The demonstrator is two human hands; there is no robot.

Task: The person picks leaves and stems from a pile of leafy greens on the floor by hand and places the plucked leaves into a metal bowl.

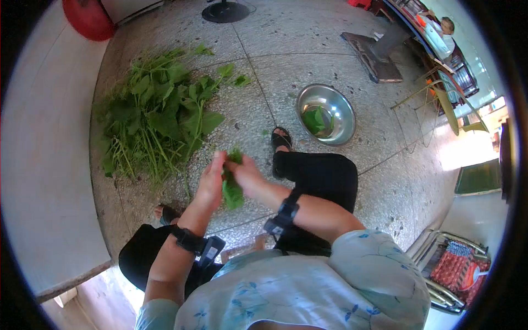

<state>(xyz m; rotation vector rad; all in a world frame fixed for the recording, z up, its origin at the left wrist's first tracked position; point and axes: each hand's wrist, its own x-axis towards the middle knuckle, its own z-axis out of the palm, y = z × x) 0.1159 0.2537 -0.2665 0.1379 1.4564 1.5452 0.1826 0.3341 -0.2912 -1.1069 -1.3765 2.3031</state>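
Between my knees, my left hand [210,179] and my right hand [246,175] meet around a green leaf [232,193]. Both hands are closed on it, and the leaf hangs down between them; the fingertips are partly hidden. On the floor ahead and to the left lies a large heap of leafy green stems [159,110], its thin stalks pointing toward me. A shiny metal bowl [345,118] rests on the floor to the right, beyond my foot, with a few green leaves [317,120] inside.
A white panel [49,143] runs along the left side. A red round object [88,19] and a black stand base [224,12] are at the back. At the right are a folding chair [448,107], a seated person [445,27] and a folded metal frame [443,291].
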